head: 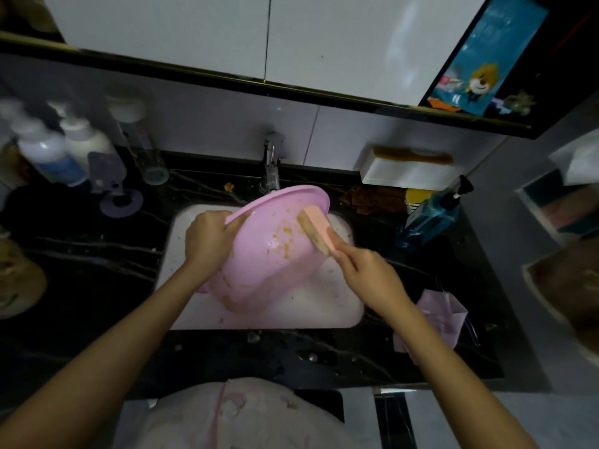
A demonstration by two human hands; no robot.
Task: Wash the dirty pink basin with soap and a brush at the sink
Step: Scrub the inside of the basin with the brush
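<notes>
1. Over the white rectangular sink point(324, 306), one round pink plastic basin point(272, 254) sits tilted, its inside smeared with yellowish bits
2. Left hand point(207, 241) curls its fingers round the basin's rim; right hand point(366, 273) grips one pink-backed scrubbing brush point(316, 230), bristles against the inner wall
3. Probably light, slightly flexible and slippery when wet; the rim looks the surest hold
4. Right of the sink stands one blue pump bottle point(431, 215)

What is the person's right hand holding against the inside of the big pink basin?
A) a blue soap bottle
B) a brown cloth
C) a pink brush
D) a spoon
C: the right hand grips a pink plastic scrubbing brush, whose tan bristles press on the dirty inside of the tilted round pink plastic basin.
</notes>
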